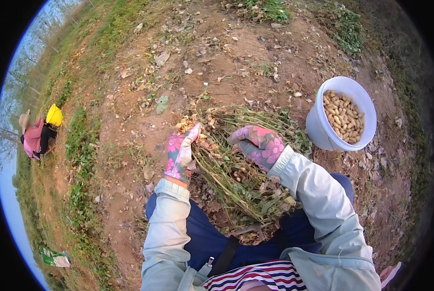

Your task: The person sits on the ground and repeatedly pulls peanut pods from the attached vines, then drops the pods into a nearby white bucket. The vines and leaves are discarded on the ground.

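Observation:
My left hand [180, 154], in a flower-printed work glove, grips the root end of some pulled peanut plants [220, 182]. Peanut pods [186, 124] and dry roots stick out past its thumb and fingers. The long green stems run from that hand down towards my lap. My right hand [260, 145], gloved alike, hovers over the heap of plants with its fingers curled. Whether anything sits between its fingertips cannot be made out. A white plastic bucket [313, 122], beyond my right hand, holds many picked peanuts [342, 116].
Brown soil [126, 196] with scattered dry leaves surrounds me. At far left another person [35, 136] crouches beside a yellow bucket [54, 115]. A green printed bag [55, 257] lies at lower left. Cut green plants [348, 31] lie at upper right.

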`<state>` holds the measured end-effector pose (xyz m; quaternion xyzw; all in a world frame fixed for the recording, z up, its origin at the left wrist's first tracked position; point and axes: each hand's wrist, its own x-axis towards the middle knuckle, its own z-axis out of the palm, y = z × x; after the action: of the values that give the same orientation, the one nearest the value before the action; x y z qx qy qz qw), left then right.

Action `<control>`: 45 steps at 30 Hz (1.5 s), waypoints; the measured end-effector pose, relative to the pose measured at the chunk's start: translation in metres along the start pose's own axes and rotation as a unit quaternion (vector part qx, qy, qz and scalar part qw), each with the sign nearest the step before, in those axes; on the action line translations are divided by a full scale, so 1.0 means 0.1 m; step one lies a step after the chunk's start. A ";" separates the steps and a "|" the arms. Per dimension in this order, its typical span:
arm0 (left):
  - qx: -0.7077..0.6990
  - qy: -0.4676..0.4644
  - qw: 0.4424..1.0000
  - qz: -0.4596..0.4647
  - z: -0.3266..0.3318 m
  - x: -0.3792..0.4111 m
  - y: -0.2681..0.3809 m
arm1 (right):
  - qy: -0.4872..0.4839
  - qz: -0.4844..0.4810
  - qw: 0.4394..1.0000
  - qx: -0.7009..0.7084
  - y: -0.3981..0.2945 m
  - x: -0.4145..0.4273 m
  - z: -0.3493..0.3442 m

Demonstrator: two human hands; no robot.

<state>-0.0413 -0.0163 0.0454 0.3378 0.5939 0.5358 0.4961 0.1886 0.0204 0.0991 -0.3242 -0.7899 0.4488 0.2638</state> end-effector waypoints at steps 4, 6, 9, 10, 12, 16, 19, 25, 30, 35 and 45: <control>0.116 -0.037 0.990 0.065 0.10 -0.02 -0.03 | -0.014 -0.045 0.998 -0.045 0.00 0.07 0.26; 0.132 -0.052 0.985 0.099 0.11 -0.02 -0.05 | 0.000 -0.046 0.996 -0.072 0.03 0.11 0.30; 0.092 -0.040 0.991 0.088 0.06 0.01 -0.04 | 0.002 -0.087 0.989 -0.120 0.05 0.16 0.28; 0.091 -0.012 0.993 0.078 0.06 -0.01 -0.01 | 0.027 -0.092 0.988 -0.125 0.05 0.14 0.30; 0.088 0.023 0.992 0.088 0.08 -0.02 0.04 | -0.015 -0.062 0.994 -0.087 0.08 0.09 0.33; -0.042 0.106 0.993 0.027 0.23 -0.08 0.17 | -0.100 0.016 0.982 -0.162 -0.07 0.03 0.29; 0.006 0.139 0.985 0.098 0.19 -0.06 0.16 | -0.028 -0.009 0.979 -0.201 -0.03 0.01 0.15; -0.008 0.240 0.964 0.115 -0.19 -0.15 0.43 | 0.333 0.099 0.837 -0.422 0.40 -0.16 -1.26; -0.115 0.297 0.928 0.192 -0.40 -0.37 0.78 | 0.286 0.322 0.708 -0.560 0.59 -0.15 -1.45; 0.064 0.388 0.846 0.361 -1.19 -0.66 1.01 | 0.037 0.276 0.881 -0.383 1.05 0.38 -0.77; 0.625 0.450 0.629 -0.103 -3.22 -1.89 0.69 | -0.171 0.189 0.941 -0.222 1.39 0.70 0.57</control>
<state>-0.3034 -0.2757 0.1338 0.2207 0.9667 0.0669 -0.1111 0.1410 0.0965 -0.0405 -0.4363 -0.8268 0.3522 -0.0443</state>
